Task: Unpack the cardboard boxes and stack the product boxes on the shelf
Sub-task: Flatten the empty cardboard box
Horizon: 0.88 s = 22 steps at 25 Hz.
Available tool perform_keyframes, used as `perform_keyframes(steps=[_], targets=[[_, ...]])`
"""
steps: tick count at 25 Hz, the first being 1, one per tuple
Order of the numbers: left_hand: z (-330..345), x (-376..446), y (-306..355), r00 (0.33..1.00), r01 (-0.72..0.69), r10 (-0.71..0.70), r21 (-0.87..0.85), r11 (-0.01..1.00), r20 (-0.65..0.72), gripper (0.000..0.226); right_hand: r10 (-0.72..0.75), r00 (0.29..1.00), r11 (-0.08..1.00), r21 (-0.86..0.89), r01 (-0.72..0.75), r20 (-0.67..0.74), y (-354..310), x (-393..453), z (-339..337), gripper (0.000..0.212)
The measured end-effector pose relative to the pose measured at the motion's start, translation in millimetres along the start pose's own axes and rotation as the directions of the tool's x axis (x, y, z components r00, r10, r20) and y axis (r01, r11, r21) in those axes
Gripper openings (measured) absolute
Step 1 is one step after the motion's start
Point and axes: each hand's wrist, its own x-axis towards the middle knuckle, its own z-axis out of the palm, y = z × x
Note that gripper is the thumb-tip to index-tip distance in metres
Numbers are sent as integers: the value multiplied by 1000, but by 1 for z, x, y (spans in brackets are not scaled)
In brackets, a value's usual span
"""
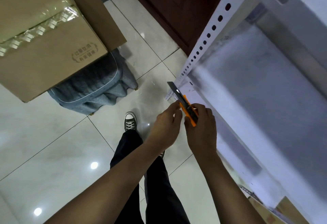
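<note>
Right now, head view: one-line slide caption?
Both hands hold an orange utility knife, blade extended, beside the shelf.

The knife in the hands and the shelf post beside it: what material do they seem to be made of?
Knife: orange body looks like matte plastic, with a grey metal blade extended. Shelf post: probably white-painted steel, since it is a thin angle strip with a row of punched holes.

Both bare forearms are reaching forward and converging ahead of the body. Right hand (201, 128) is gripping the orange utility knife (188, 111), fingers curled around its handle. Left hand (164, 126) is pinching the knife near the blade end with its fingertips (177, 106), knuckles facing up.
</note>
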Motion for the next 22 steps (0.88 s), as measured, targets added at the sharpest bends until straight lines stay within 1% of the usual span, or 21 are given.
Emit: perform_keyframes(steps=[2, 4, 10, 14, 16, 19, 22], targets=[[-10, -3, 1, 999, 10, -14, -103, 995, -33, 38, -13, 1000, 999, 34, 13, 27, -15, -4, 5, 42], [-20, -6, 2, 998, 3, -13, -156, 988, -61, 35, -23, 998, 998, 58, 20, 51, -26, -4, 7, 42], [-51, -6, -6, 985, 21, -63, -251, 968, -159, 33, -70, 990, 996, 56, 64, 126, -61, 5, 15, 41], [-82, 0, -15, 971, 13, -85, -301, 953, -226, 37, -91, 975, 996, 24, 88, 203, -94, 19, 35, 41], [-101, 4, -20, 958, 23, -118, -338, 941, -263, 40, -122, 965, 992, 40, 116, 233, -113, 26, 48, 41], [-134, 9, -25, 924, 39, -192, -418, 908, -330, 33, -171, 942, 985, 47, 164, 288, -144, 37, 70, 43], [-169, 16, -31, 894, 46, -229, -429, 902, -385, 36, -206, 914, 979, 76, 191, 348, -175, 50, 93, 46]])
